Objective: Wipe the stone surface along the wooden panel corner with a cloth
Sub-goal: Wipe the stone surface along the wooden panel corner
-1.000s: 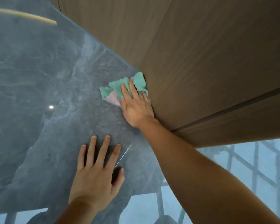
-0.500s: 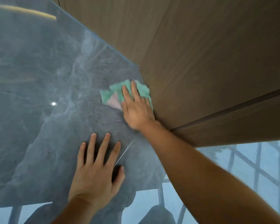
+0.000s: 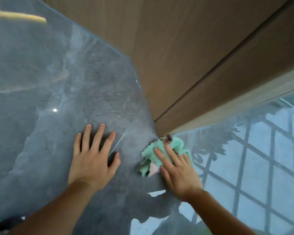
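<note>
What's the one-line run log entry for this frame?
right hand: flat on green cloth at wooden panel corner | left hand: flat, bare, on stone surface | stage: wiping

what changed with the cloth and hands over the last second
The right hand slid the cloth down along the panel edge, from partway up it to the panel's bottom corner, pressing it flat with open fingers throughout. The left hand stayed flat on the stone, fingers spread, beside the same thin scratch. Nothing was picked up or let go.
</note>
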A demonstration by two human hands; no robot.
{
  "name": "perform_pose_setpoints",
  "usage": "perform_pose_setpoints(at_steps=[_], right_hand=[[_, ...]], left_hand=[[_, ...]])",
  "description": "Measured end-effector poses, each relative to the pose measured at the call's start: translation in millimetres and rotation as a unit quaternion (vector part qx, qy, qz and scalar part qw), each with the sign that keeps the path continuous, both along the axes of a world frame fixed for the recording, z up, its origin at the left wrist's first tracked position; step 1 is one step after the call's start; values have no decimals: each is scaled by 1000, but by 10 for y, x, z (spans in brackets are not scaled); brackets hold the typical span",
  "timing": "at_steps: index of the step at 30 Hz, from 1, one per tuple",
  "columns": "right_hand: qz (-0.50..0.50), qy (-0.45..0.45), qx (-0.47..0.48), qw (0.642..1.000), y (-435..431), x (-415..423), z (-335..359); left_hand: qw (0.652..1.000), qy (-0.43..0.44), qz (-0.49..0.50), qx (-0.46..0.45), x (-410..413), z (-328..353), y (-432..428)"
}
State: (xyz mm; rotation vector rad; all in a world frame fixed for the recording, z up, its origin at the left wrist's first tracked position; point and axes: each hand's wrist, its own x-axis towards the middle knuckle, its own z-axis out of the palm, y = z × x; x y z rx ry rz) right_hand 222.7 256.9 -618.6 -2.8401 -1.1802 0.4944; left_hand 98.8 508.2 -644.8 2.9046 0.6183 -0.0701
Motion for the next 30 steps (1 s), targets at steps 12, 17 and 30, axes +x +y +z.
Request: perform_pose_setpoints(at_steps=[12,17,30], right_hand=[[-266,7,38,963,935,-772,-111],[66,32,53,996,438,-497,-37],[-295,-16,16,955,579,-389,-106]], left_hand=[[1000,-20,10,0,9,-43,-25],[1000,-14,7,-4,6,-28,-49],[1000,-16,17,-16,7,40,-105]])
